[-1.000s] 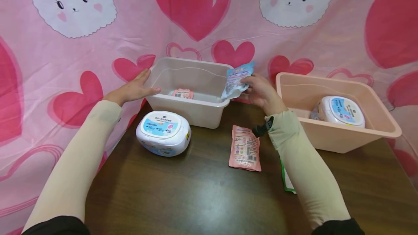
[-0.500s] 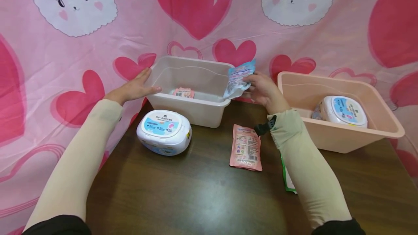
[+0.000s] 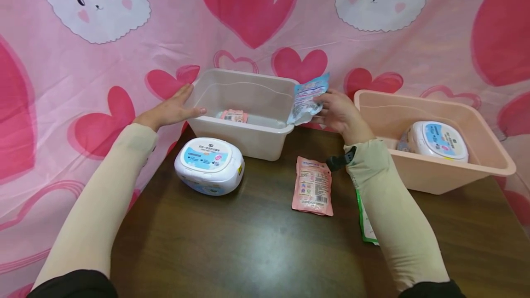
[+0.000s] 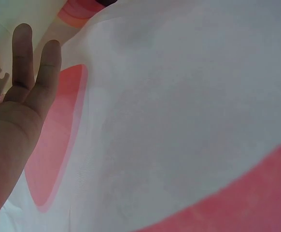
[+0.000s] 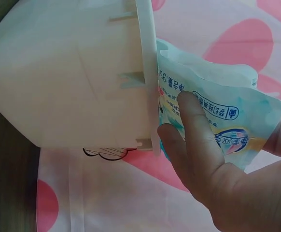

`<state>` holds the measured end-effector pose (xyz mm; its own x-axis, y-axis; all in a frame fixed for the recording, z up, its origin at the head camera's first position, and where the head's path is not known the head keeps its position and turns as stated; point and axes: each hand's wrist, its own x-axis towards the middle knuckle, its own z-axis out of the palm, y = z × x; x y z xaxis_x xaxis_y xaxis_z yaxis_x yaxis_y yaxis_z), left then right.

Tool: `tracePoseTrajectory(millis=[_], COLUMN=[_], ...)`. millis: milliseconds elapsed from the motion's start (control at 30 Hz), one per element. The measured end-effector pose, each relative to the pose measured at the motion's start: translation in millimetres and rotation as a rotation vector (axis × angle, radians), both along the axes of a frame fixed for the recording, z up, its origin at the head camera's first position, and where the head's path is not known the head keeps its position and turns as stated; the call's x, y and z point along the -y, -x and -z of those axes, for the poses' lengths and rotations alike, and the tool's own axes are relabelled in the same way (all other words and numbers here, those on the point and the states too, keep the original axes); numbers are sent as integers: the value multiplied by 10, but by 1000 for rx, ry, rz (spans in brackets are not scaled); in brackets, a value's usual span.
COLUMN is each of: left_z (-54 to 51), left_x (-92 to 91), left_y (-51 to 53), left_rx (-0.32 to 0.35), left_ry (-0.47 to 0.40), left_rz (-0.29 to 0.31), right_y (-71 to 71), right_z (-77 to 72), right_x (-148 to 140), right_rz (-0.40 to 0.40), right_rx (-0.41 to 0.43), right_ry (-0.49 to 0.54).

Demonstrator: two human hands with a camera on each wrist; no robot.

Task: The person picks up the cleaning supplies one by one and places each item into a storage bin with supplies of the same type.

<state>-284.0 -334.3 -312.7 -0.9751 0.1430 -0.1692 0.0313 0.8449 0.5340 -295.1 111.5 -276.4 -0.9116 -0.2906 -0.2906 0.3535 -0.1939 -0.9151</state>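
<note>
The right hand [image 3: 340, 113] pinched a tilted, pale-blue, soft plastic pouch [image 3: 306, 101] at the right rim of the beige rectangular plastic bin [image 3: 265, 142], perhaps so the rim shared its weight; the left hand [image 3: 167, 111], fingers straight at the opposite end, seemingly steadied it

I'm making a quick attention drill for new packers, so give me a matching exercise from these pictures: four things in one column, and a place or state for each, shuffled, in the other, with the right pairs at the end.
Column one
1. Blue pouch
2. Green-edged packet
3. Peach bin
4. Grey bin

Column two
A. Partly hidden by the right sleeve in the head view
B. Has a pink packet inside
C. Held in the right hand
D. Has a white tub inside

Right pairs: 1-C, 2-A, 3-D, 4-B
</note>
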Motion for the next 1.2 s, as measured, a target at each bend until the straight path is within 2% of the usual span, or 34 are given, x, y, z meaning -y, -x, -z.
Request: tracePoseTrajectory(millis=[567,700,967,1033,1100,1200], left_z=[26,23,8,6,11,21], left_x=[2,7,-22,-22,-23,-20], left_y=[-32,-21,-11,-11,-16,-20], left_rx=[-9,-11,-7,-8,-8,-8], left_ry=[-21,-21,-14,-14,-14,-19], left_rz=[-21,-18,-13,-11,-15,-15], right_y=[10,-13,-133,-168,-208,-281], right_z=[-65,-87,-154,-151,-134,-68], right_x=[71,81,78,65,47,-1], right_rz=[-32,-22,81,85,71,37], right_rx=[-24,-35,-88,-117,-147,-193], right_ry=[-54,-32,150,178,169,102])
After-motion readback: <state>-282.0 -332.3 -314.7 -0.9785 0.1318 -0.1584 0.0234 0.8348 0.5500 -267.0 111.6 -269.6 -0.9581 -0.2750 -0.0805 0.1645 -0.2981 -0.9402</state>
